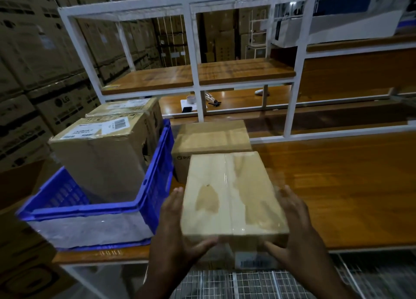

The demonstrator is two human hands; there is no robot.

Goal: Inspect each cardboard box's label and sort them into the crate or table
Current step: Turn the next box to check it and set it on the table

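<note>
I hold a taped cardboard box point(234, 197) between both hands at the near edge of the wooden table point(337, 186). My left hand point(177, 229) presses its left side with the thumb under the near edge. My right hand point(295, 226) presses its right side, thumb also under the near edge. A barcode label point(256, 262) shows on the box's near face, below my thumbs. Behind it a second box point(211, 136) rests on the table. The blue crate point(148, 197) at left holds a labelled box point(101, 154), with another box point(126, 106) behind it.
A white metal shelf frame point(195, 73) with wooden boards stands at the table's back. Small items and a tape roll point(191, 99) lie beyond it. Stacked cartons point(33, 62) fill the left. A wire mesh surface point(247, 285) lies below the table's near edge.
</note>
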